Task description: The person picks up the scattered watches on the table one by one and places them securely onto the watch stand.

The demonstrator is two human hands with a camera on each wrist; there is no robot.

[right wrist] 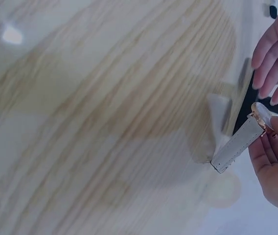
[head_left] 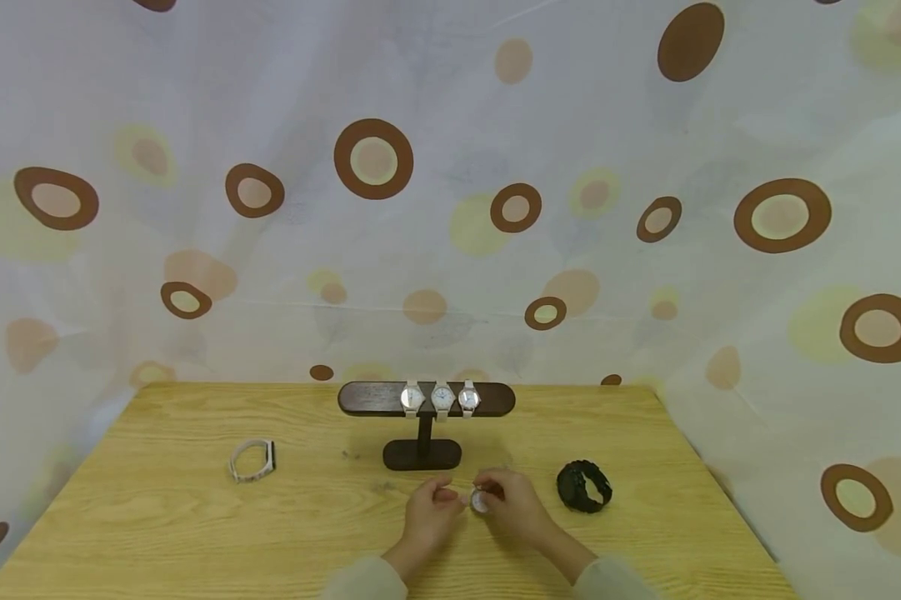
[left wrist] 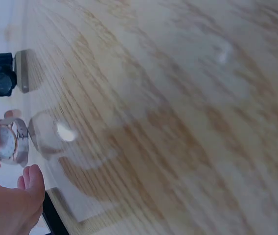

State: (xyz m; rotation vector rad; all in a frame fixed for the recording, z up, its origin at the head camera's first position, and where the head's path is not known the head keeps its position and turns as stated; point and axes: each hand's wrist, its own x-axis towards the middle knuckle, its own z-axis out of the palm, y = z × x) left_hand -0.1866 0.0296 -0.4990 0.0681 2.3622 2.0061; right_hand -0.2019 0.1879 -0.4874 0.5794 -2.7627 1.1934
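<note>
A wristwatch with a pale dial, rose-gold rim and light strap (head_left: 479, 501) is between the two hands, just above the wooden table. My right hand (head_left: 519, 505) pinches it by the case, with thumb and fingers at the dial in the right wrist view, where its white strap (right wrist: 239, 146) hangs down towards the tabletop. Beside the watch, my left hand (head_left: 429, 515) has loosely extended fingers and holds nothing; a gap separates it from the watch in the right wrist view. Behind the hands stands a dark wooden watch stand (head_left: 367, 400) bearing three light-strapped watches (head_left: 442, 397).
On the wooden table (head_left: 195, 533), a white fitness band (head_left: 252, 477) lies at the left. A black chunky watch (head_left: 583, 486) rests to the right of my right hand. Patterned sheeting (head_left: 435, 250) rises behind the table and along both sides.
</note>
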